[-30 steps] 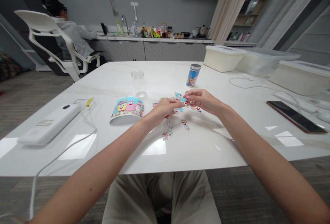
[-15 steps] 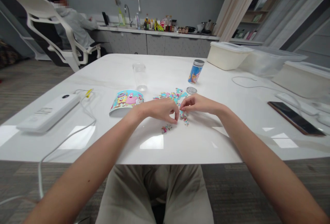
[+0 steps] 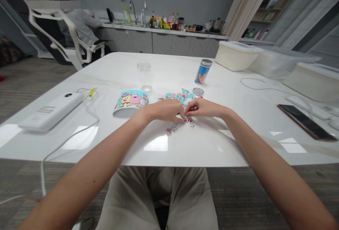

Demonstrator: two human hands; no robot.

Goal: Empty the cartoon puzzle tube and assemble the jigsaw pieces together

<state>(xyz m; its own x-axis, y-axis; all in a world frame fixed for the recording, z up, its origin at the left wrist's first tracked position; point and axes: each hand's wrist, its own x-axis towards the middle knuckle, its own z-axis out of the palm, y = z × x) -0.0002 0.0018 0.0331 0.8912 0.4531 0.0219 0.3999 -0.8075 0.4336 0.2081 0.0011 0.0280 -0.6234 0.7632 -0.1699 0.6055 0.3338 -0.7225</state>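
Left hand [image 3: 169, 110]: palm down, fingers curled, thumb tip and index close together. Right hand [image 3: 202, 107]: fingers bent inward, tips bunched, nearly meeting the left's. Can't tell if either has a piece pinched; fingers hide the contact.

Key relation: short strip of puzzle pieces [image 3: 190, 122] lies flat on the table [image 3: 206, 145], on the wearer's side of the right fingertips and just right of the left thumb. Long axis runs roughly away from the wearer, near end angled a bit right. Both hands meet at its far end; too close to call which is nearer.

Second small clump of pieces [image 3: 171, 129]: nearer the wearer, left of the strip, apart from it. Left hand is closer to that one.

Loose pile of pieces [image 3: 182, 96] sits just past both hands, spread sideways. Round lid [image 3: 198, 91] by its right end, blue can [image 3: 203, 72] standing behind. Clear jar [image 3: 145, 77] stands beyond the left hand; bowed picture card [image 3: 131, 100] left of that hand. Phone [image 3: 307, 121] well off right.
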